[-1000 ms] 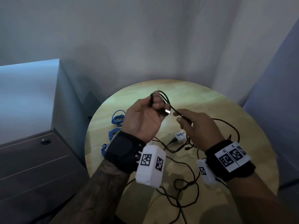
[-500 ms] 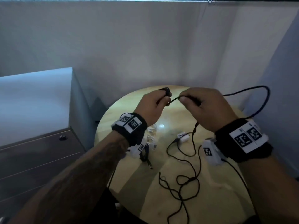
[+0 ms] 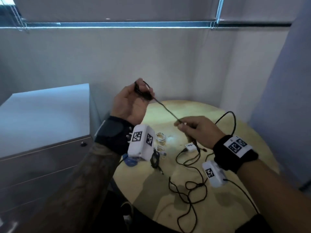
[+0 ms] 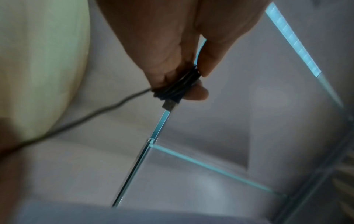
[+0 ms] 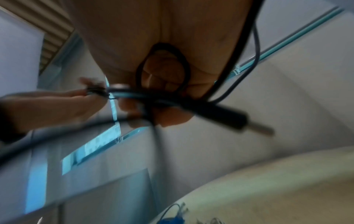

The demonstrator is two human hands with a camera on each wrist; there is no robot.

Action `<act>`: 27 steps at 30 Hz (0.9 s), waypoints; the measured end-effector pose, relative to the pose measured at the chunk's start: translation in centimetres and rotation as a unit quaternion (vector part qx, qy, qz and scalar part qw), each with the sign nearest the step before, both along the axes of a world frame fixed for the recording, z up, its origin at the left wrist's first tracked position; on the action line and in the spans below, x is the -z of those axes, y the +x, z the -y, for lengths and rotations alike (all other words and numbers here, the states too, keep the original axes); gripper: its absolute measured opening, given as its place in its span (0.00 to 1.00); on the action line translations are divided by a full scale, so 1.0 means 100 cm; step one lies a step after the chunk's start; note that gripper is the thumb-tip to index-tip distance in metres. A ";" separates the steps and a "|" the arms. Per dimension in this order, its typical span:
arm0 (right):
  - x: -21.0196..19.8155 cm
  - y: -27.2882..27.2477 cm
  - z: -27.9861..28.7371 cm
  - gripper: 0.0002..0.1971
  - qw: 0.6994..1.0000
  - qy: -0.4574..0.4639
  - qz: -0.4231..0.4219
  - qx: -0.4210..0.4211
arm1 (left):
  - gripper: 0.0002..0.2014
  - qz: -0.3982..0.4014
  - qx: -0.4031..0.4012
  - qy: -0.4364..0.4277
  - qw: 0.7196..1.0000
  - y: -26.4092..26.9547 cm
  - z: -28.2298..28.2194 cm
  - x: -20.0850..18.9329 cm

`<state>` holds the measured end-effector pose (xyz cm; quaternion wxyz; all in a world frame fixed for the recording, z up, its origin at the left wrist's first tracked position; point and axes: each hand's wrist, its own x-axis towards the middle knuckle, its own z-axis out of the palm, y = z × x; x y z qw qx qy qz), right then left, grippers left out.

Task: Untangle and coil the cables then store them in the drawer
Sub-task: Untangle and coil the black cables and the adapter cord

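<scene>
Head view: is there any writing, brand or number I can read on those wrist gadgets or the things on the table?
None can be read.
White adapter: dark print, too blurred.
Left wrist box and right wrist band: black-and-white square code patterns, no words.

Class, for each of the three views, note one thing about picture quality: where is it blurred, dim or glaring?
Head view: dim overall, a bright glare spot on the table, edges bowed by the wide lens. Left wrist view: the left hand and the black cable wound on its fingers are fairly sharp, the trailing strand smeared. Right wrist view: heavily blurred, the right hand dark, the plug soft.
</scene>
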<state>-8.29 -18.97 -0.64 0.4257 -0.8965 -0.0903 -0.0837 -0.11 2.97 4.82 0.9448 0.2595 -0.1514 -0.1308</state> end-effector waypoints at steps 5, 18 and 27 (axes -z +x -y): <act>-0.010 -0.033 -0.018 0.09 0.998 -0.022 0.011 -0.052 | 0.10 0.089 -0.246 0.250 0.932 0.016 -0.003 0.032; -0.018 -0.030 -0.001 0.10 0.997 0.055 0.048 0.019 | 0.15 0.036 0.183 0.232 0.955 -0.055 0.000 0.023; -0.001 -0.052 -0.046 0.08 0.993 0.043 -0.081 -0.079 | 0.11 -0.001 -0.125 0.111 0.986 -0.039 0.008 0.039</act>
